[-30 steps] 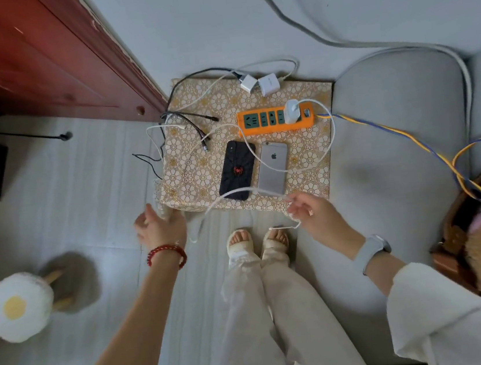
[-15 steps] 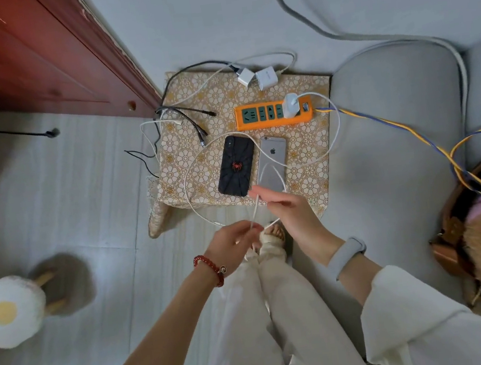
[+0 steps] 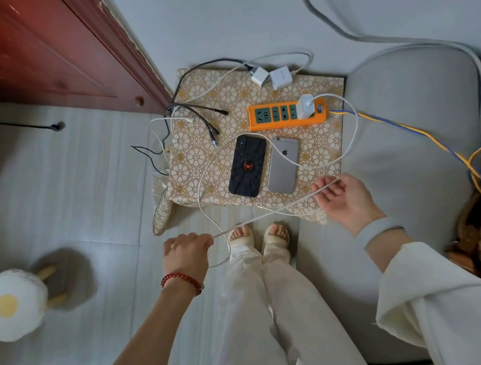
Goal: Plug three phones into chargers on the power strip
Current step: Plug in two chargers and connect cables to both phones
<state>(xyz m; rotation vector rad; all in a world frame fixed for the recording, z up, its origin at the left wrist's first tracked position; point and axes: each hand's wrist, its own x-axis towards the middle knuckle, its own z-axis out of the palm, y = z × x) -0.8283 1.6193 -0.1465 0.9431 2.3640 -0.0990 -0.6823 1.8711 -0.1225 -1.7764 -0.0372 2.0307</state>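
Note:
An orange power strip lies on a small table with a floral cloth. One white charger is plugged into it, and its white cable loops across the table. A black phone with a red spider and a silver phone lie face down side by side. My left hand pinches the white cable below the table. My right hand holds the same cable to the right, fingers loosely curled. The cable stretches taut between both hands.
Two loose white chargers with cables lie at the table's far edge, and black cables at its left. A grey sofa stands to the right, a red wooden door far left, an egg-shaped stool lower left. My feet are near the table.
My hands, close together half a second ago, have moved apart: the left went left and down, the right went right, drawing the white cable straight between them.

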